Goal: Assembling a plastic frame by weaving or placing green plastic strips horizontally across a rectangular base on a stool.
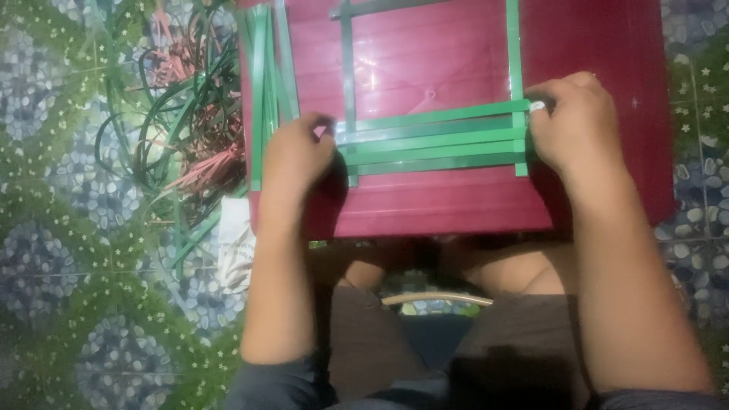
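Several flat green strips [433, 140] lie side by side across a dark red board [440, 201], crossed by two upright green strips [515, 53] to form a loose weave. My left hand [295, 156] presses on the left ends of the horizontal strips, near the left upright strip [348, 68]. My right hand [571, 121] pinches their right ends where they meet the right upright strip. Both hands hold the strips down against the board.
A bundle of spare green strips [266, 83] lies along the board's left edge. A tangled heap of green and pink strips [186, 114] sits on the patterned floor [68, 250] to the left. My legs are under the board's near edge.
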